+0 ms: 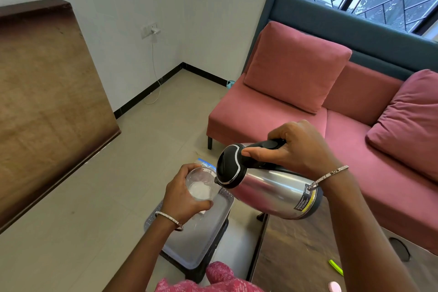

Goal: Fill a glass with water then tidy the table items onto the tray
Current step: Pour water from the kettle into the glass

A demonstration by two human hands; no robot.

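Observation:
My left hand [183,193] grips a clear glass [202,184] and holds it in the air above a grey tray [201,239]. My right hand [298,147] grips the black handle of a steel kettle [270,182]. The kettle is tipped over to the left, and its spout meets the rim of the glass. The glass looks whitish at the bottom; I cannot tell how much water is in it. The tray rests on a dark stool, low at the centre.
A dark wooden table [296,256] at the lower right carries a green marker [335,267] and a small pink object [334,286]. A pink sofa [272,111] with cushions stands behind it. A wooden tabletop [47,102] fills the left. Something blue and white [203,163] shows behind the glass.

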